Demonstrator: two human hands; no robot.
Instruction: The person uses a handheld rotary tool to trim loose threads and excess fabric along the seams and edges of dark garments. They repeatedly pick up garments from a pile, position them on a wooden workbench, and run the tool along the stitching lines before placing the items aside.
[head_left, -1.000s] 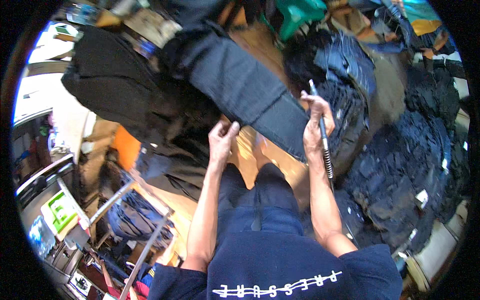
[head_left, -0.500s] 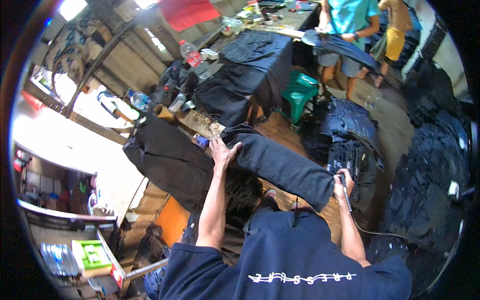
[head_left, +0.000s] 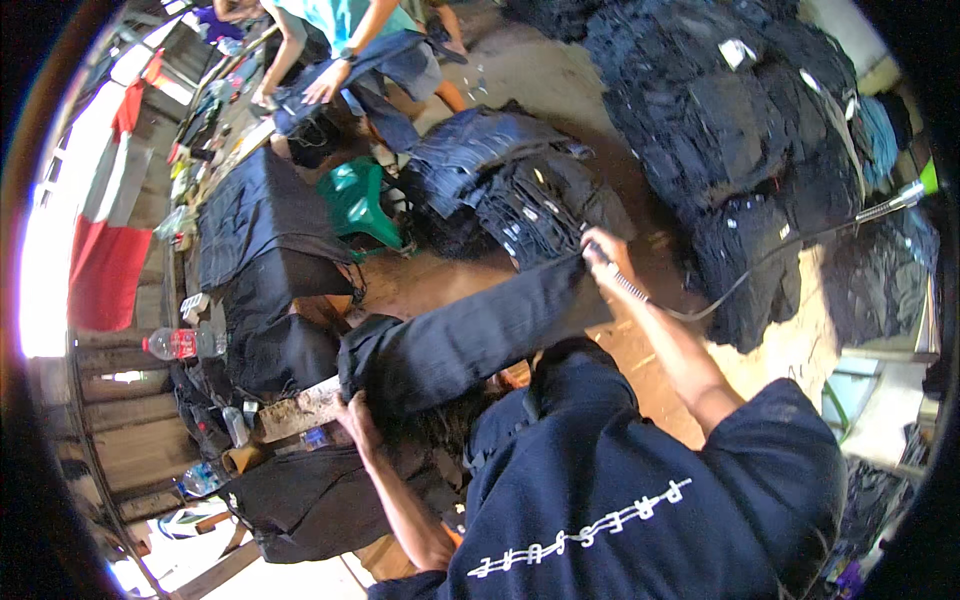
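Observation:
A black trouser leg (head_left: 470,335) stretches across in front of me from lower left to upper right. At its left end, beside a worn wooden board (head_left: 300,410), my left hand (head_left: 357,422) is closed on the edge of the cloth; some of its fingers are hidden. My right hand (head_left: 608,262) is at the other end, wrapped round a small corded hand tool (head_left: 597,250) against the leg's hem. From that tool a cable (head_left: 720,300) with a coiled sleeve runs off to the right. The tool's tip cannot be made out.
Another black garment (head_left: 300,500) lies left of my left arm. Beyond the leg stand a green plastic stool (head_left: 352,200) and a stack of dark jeans (head_left: 500,150). A large heap of dark clothes (head_left: 720,120) fills the right. A co-worker in a turquoise shirt (head_left: 350,15) handles dark cloth.
My view has swung to the right. My left hand has gone from spread on the cloth to closed at its edge. The right hand still holds the tool at the hem.

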